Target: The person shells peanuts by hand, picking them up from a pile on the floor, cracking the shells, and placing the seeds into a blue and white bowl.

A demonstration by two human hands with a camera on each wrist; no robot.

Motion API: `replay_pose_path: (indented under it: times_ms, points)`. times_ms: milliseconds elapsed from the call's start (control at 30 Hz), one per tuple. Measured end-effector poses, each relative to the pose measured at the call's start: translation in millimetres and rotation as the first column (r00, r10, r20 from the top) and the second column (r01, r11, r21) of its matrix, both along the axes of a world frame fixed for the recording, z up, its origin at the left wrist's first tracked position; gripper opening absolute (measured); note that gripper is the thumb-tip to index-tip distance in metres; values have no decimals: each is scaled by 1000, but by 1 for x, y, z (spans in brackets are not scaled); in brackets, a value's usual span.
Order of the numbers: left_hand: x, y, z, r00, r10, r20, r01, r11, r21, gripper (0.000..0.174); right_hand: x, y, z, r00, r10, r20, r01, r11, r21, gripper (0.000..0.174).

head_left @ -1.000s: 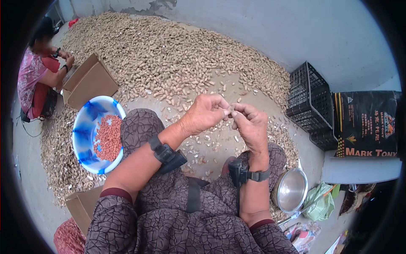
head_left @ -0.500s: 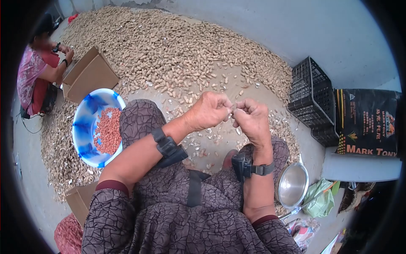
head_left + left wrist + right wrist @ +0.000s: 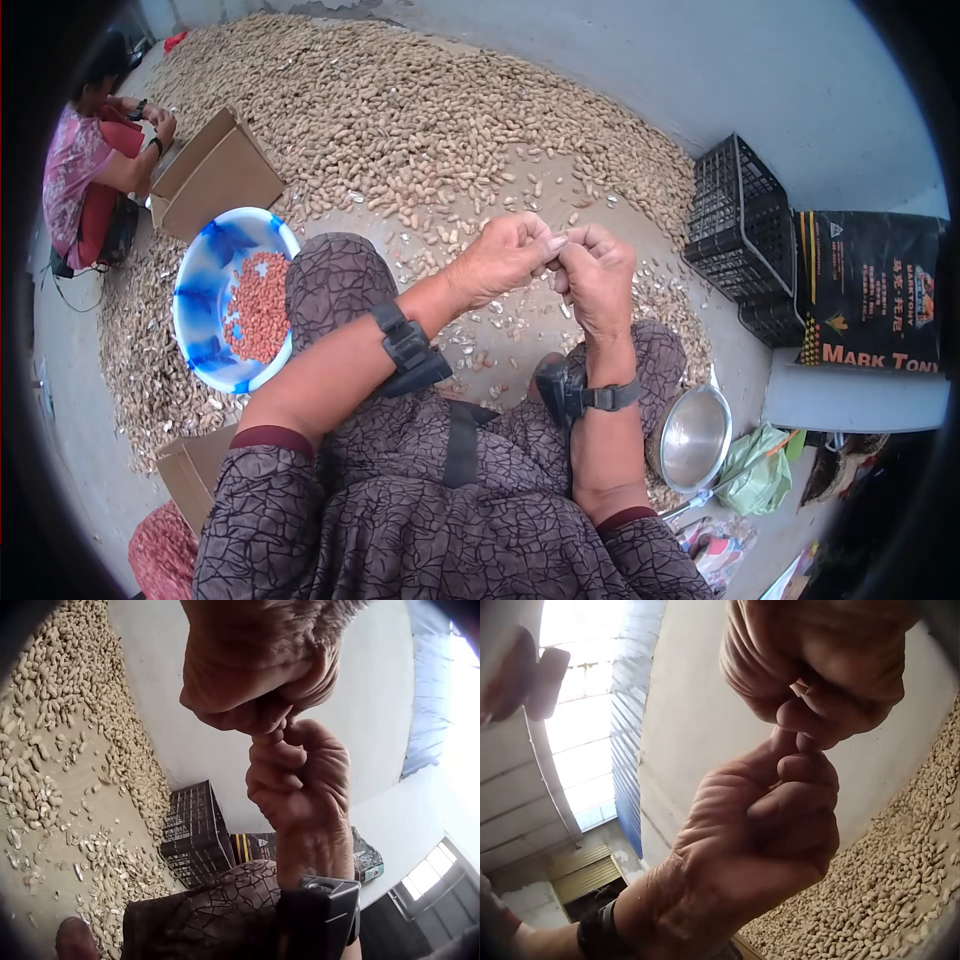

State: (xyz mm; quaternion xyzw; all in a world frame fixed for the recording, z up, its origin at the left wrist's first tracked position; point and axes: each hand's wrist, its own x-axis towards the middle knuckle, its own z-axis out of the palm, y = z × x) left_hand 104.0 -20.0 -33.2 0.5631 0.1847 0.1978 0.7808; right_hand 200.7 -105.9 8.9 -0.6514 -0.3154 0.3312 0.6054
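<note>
**shellwatcher:** Standing right by the person on the floor. Both hands are up in front of the knees and pressed together. The left hand point(image 3: 500, 258) and right hand point(image 3: 597, 280) meet at the fingertips, all the fingers curled in tight.

**dusty_boots:** What are they holding?

**shellwatcher:** A peanut point(image 3: 556, 243), as far as I can make out. It's pinched between the thumbs and fingertips of both hands and only a pale sliver pokes out from above. From the wrist views the knuckles hide it, so I can't tell if it's cracked or whole.

**dusty_boots:** And where's that compared to everything else?

**shellwatcher:** It's in the air over a patch of floor scattered with broken shells point(image 3: 500, 330). A big heap of unshelled peanuts point(image 3: 400, 120) starts just beyond and runs back to the wall. By the person's left knee there's a blue bowl point(image 3: 205, 300) with reddish kernels point(image 3: 258, 308) in the bottom. A steel bowl point(image 3: 695, 440) sits by the right leg with a green bag point(image 3: 755, 475) beside it.

**dusty_boots:** Anything else around?

**shellwatcher:** There's a black crate point(image 3: 735, 220) against the wall and a black sack point(image 3: 870, 290) printed MARK TONY next to it. An open cardboard box point(image 3: 220, 180) sits at the edge of the heap. A second person point(image 3: 80, 180) sits on the far side of that box, hands together too.
</note>
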Motion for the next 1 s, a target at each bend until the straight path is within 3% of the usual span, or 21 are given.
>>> replay_pose_path:
  times_ms: [100, 133, 167, 200, 233, 267, 300, 333, 367, 400, 467, 567, 633, 667, 767, 900, 1000]
  points:
    - [5, 0, -10, 997, 64, 32, -68, 989, 130, 17, -3, 1, -5, 999, -37, 14, 36, 998, 49, 8]
    - [7, 3, -18, 972, 194, 131, -233, 758, 609, 18, -5, 2, -8, 999, -35, 15, 34, 998, 47, 8]
    - [9, 5, -25, 927, 251, 278, -346, 290, 892, 19, -8, 2, -12, 999, -54, 5, 53, 995, 80, 9]
    - [9, 6, -33, 926, 254, 280, -348, 289, 892, 19, -10, 3, -13, 997, -72, -6, 72, 991, 114, 9]
    - [7, 3, -28, 954, 218, 206, -299, 619, 727, 19, -10, 4, -12, 998, -69, -5, 69, 991, 114, 9]
    - [4, 0, -23, 976, 155, 151, -208, 862, 462, 19, -10, 4, -10, 996, -59, -62, 66, 991, 117, 10]
    - [3, -2, -17, 976, 154, 153, -209, 862, 463, 19, -10, 4, -9, 992, -50, -119, 64, 991, 121, 10]
    - [1, -5, -4, 982, 140, 128, -153, 984, 95, 18, -7, 3, -8, 992, -51, -117, 65, 990, 123, 10]
    - [0, -7, 3, 987, 117, 112, -81, 955, -287, 17, -2, 2, -7, 978, -32, -209, 62, 988, 138, 11]
    - [0, -7, 4, 986, 117, 115, -80, 955, -285, 17, 2, 1, -6, 955, -10, -297, 58, 986, 154, 12]
    - [-1, -5, 6, 983, 98, 155, -27, 914, -404, 16, 6, -1, -3, 949, -16, -316, 66, 987, 148, 12]
    - [-5, -2, 7, 977, 77, 201, 17, 904, -428, 17, 13, -4, 1, 942, -15, -335, 59, 990, 124, 12]
    - [-6, -1, 7, 974, 79, 212, 24, 897, -442, 17, 20, -10, 6, 968, 21, -250, -13, 999, 33, 12]
    - [-7, -1, 6, 972, 79, 223, 33, 889, -457, 16, 26, -13, 8, 989, 98, -108, -104, 993, -56, 14]
    - [-8, 1, 4, 966, 44, 254, 68, 906, -418, 16, 23, -16, 14, 994, 104, 33, -99, 987, -130, 17]
    - [-6, -2, 6, 966, 35, 255, 83, 894, -440, 16, 11, -10, 10, 993, 120, -2, -120, 993, -21, 20]
    - [-5, -3, 9, 960, 66, 273, 87, 854, -513, 16, 5, -5, 2, 983, 124, -137, -119, 992, 48, 20]
